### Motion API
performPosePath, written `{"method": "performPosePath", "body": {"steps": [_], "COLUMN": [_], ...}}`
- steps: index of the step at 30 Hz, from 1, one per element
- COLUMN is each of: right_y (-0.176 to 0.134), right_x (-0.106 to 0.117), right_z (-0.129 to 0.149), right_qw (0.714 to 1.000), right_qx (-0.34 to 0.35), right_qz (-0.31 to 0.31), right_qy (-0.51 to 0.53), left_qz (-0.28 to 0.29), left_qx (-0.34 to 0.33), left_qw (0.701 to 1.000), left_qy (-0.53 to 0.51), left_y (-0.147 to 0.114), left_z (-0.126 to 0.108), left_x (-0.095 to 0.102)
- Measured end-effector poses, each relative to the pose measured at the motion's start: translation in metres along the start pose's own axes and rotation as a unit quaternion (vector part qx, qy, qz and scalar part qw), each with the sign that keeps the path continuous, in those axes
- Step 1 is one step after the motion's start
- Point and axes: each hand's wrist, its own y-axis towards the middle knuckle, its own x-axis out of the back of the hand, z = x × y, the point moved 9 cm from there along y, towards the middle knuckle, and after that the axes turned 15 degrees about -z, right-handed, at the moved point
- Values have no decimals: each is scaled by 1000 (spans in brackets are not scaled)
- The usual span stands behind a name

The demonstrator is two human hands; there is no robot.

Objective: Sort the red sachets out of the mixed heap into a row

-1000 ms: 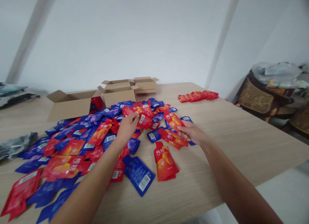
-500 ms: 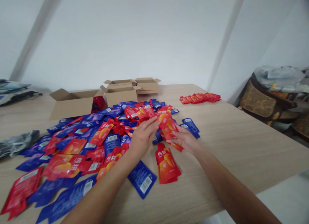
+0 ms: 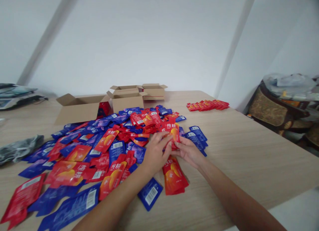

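Both hands meet over the right side of a heap of red and blue pouches. My left hand (image 3: 157,153) is closed on the left edge of red pouches (image 3: 171,127) with an orange fruit print. My right hand (image 3: 187,149) grips the same red pouches from the right, thumb in front. How many are held I cannot tell. Just below the hands a small stack of red pouches (image 3: 174,177) lies on the table, its top partly hidden. Left of that stack is a blue pouch (image 3: 150,194) with a barcode, face down.
Open cardboard boxes (image 3: 128,103) stand behind the heap (image 3: 104,141). A row of overlapping red pouches (image 3: 208,105) lies at the back right of the table (image 3: 249,151). Several blue pouches (image 3: 196,138) are beside my right hand. A grey cloth-like bundle (image 3: 21,148) sits at the left.
Both hands have drawn closer together and nearer to me, bringing the red pouches down and more upright. My left fingers, outstretched before, are now curled at the pouches.
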Motion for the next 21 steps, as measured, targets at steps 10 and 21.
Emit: {"method": "performPosePath", "body": {"steps": [10, 21], "right_y": [-6, 3], "right_x": [-12, 24], "right_z": [-9, 15], "right_qw": [989, 982], "right_qx": [1, 10], "right_qz": [70, 0], "right_qy": [-127, -190], "left_qz": [-30, -119], "left_qx": [444, 436], "left_qw": [799, 802], "left_qy": [-404, -391], "left_y": [-19, -2], "left_z": [57, 88], "left_x": [-32, -4]}}
